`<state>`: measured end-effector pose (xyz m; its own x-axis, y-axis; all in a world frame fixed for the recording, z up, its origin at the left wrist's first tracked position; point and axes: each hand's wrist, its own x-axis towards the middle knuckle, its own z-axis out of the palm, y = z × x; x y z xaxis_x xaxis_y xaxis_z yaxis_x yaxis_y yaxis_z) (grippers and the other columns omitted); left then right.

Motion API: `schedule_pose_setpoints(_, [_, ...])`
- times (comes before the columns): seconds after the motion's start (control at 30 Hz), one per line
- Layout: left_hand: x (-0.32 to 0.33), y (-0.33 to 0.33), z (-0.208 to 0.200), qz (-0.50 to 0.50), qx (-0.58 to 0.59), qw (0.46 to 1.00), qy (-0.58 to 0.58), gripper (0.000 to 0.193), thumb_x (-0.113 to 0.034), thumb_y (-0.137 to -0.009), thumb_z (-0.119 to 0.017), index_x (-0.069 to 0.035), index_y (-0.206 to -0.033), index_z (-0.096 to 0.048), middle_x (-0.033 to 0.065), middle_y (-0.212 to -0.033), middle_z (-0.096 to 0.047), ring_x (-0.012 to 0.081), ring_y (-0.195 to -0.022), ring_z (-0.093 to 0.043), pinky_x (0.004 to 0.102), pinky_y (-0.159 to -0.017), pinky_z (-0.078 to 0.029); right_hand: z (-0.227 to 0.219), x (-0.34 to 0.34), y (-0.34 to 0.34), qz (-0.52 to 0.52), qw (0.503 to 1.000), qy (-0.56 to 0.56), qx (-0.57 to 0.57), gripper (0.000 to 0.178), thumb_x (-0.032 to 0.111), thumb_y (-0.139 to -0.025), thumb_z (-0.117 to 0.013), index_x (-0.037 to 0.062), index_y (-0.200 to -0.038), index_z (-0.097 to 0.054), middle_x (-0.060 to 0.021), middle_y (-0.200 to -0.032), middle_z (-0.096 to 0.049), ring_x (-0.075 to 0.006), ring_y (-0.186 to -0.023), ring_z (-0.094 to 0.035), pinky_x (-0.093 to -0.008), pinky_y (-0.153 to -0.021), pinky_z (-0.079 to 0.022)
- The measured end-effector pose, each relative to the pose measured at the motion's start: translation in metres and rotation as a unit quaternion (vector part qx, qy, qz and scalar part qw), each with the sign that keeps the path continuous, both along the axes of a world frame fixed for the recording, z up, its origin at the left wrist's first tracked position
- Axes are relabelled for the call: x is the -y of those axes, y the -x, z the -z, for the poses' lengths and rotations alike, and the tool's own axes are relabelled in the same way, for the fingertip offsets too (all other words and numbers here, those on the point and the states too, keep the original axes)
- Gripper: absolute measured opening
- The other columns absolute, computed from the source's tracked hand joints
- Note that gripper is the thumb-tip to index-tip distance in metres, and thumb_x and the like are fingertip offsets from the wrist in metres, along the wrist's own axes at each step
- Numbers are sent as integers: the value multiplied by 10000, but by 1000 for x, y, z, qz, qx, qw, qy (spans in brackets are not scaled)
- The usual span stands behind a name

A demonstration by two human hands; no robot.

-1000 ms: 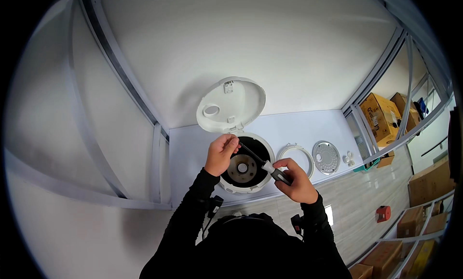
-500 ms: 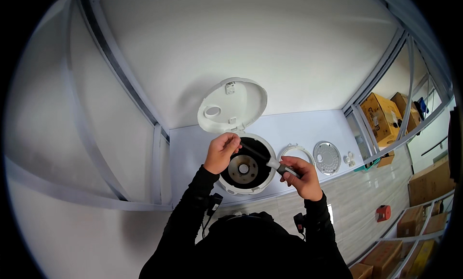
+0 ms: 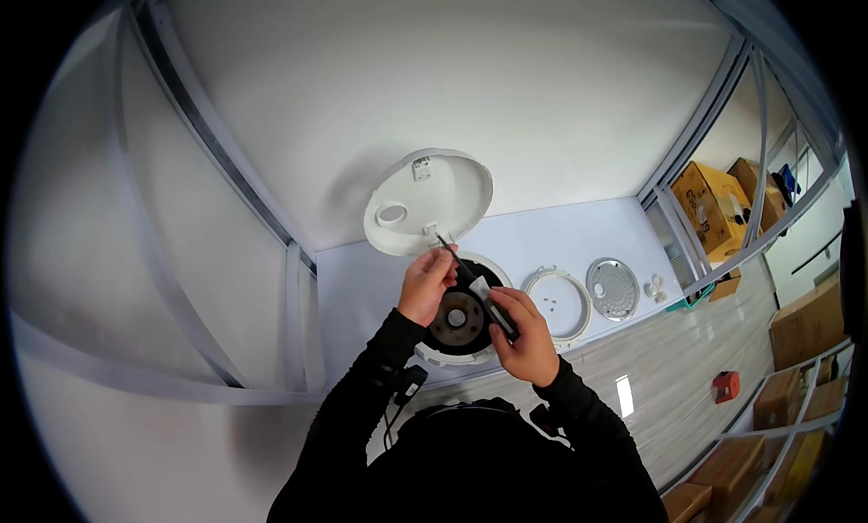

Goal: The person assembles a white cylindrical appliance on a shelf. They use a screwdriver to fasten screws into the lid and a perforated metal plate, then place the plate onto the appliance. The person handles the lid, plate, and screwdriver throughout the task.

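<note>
A white rice cooker stands on the table with its lid tipped up; a metal disc shows inside its dark pot cavity. My right hand is wrapped round the grey-and-black handle of a screwdriver. The dark shaft slants up and left over the cooker, its tip at the lower edge of the lid near the hinge. My left hand is closed, thumb and fingers pinching the shaft near that tip. Whether a screw is at the tip is too small to tell.
On the table to the right lie a white ring with tiny parts inside it, a perforated metal plate and a few small clear pieces. Cardboard boxes stand beyond the frame at right. A red object sits on the floor.
My right hand has moved left with the screwdriver, uncovering the white ring. The screwdriver is steeper and its tip has risen to the lid's hinge. My left hand has shifted slightly right.
</note>
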<state>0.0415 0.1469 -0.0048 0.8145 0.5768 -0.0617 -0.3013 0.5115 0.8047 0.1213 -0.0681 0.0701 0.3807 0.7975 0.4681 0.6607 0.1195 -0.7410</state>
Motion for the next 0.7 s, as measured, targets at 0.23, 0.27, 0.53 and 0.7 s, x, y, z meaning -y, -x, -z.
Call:
schedule_pose_setpoints(0.23, [15, 6, -15, 83, -12, 996, -22, 413, -156, -1059, -585, -15, -1440, -510, 96, -1281, -665, 138, -1080, -630, 300, -901, -534, -1, -8, 10, 42, 998, 16, 41, 511, -16, -862, -671, 10, -1364, -584, -242, -1350, -596, -449, -1128, -649, -442, -917, -565])
schedule_pose_setpoints(0.27, [17, 7, -17, 86, -9, 996, -12, 416, -141, -1058, -579, -16, -1447, -502, 106, -1293, -662, 146, -1101, -631, 311, -914, -537, -1, -9, 11, 44, 998, 15, 38, 505, -16, -867, -670, 4, -1364, -583, -242, -1348, -597, -449, -1142, -644, -440, -937, -555])
schedule_pose_setpoints(0.53, [20, 14, -20, 91, 32, 995, 12, 492, -60, -1024, -607, -15, -1491, -458, 146, -1322, -648, 179, -1182, -625, 323, -947, -540, 3, -15, 15, 53, 998, 4, 33, 463, -5, -905, -652, -20, -1362, -574, -245, -1343, -600, -450, -1174, -628, -440, -981, -527])
schedule_pose_setpoints(0.7, [17, 12, -13, 82, 19, 996, -5, 539, -45, -1011, -619, -21, -1515, -430, 148, -1338, -637, 179, -1173, -630, 320, -949, -535, 2, -19, 13, 43, 999, -4, 19, 434, 5, -921, -644, -31, -1348, -574, -250, -1333, -597, -446, -1149, -633, -425, -981, -522])
